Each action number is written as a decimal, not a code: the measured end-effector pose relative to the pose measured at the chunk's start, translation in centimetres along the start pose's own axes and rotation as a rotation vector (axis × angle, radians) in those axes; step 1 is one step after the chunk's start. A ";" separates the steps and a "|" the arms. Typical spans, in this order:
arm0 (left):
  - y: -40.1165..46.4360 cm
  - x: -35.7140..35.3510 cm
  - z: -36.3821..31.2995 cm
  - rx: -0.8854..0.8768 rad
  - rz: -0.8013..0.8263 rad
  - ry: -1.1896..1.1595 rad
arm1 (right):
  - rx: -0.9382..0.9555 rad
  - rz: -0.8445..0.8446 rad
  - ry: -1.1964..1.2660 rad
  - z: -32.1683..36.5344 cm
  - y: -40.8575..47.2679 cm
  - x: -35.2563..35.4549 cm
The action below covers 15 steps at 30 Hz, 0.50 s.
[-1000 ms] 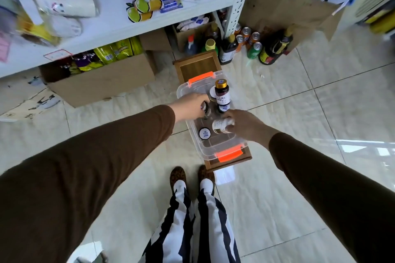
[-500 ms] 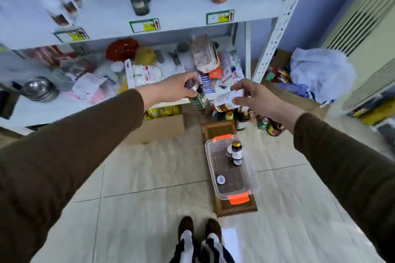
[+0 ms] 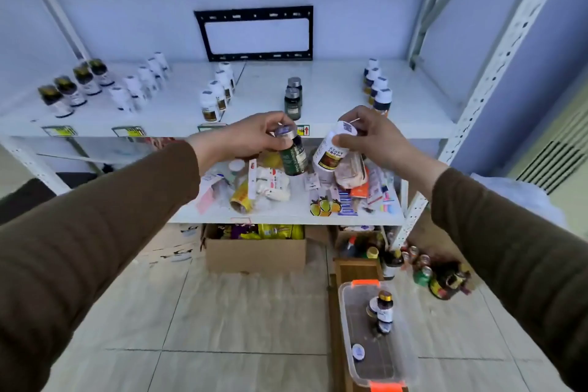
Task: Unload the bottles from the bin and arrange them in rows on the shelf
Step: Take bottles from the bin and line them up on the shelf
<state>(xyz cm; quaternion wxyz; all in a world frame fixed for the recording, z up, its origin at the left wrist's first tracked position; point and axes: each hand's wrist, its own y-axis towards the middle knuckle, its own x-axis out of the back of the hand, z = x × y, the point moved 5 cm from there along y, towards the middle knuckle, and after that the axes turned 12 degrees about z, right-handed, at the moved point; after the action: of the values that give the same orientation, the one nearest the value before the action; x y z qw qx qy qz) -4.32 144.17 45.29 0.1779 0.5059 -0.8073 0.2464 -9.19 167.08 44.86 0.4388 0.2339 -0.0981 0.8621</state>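
Cardboard box [image 3: 254, 253] on the tiled floor [image 3: 222, 321] — black wall bracket [image 3: 254, 33] above.

Single head view (wide-angle), facing shelf [image 3: 318, 129] ahead, floor and bin [image 3: 410, 372] below.

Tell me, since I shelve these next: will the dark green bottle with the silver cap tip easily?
Probably somewhat: the dark green bottle with the silver cap looks tall and narrow, so a nudge may topple it. Its round body would likely roll. The left hand holds it by the cap, suggesting it's light.
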 end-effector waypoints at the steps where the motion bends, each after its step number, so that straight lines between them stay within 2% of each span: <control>1: -0.6 1.0 0.3 -0.003 -0.007 0.013 | 0.016 -0.008 -0.004 0.9 0.8 -0.5; 15: -7.0 15.6 9.4 -0.054 -0.043 -0.044 | 0.010 -0.082 -0.156 10.1 12.7 -10.9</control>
<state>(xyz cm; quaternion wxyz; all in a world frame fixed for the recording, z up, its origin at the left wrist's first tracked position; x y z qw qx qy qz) -4.99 124.82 47.49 0.1791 0.5234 -0.8063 0.2094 -10.66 148.00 48.75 0.4636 0.3065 -0.1179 0.8229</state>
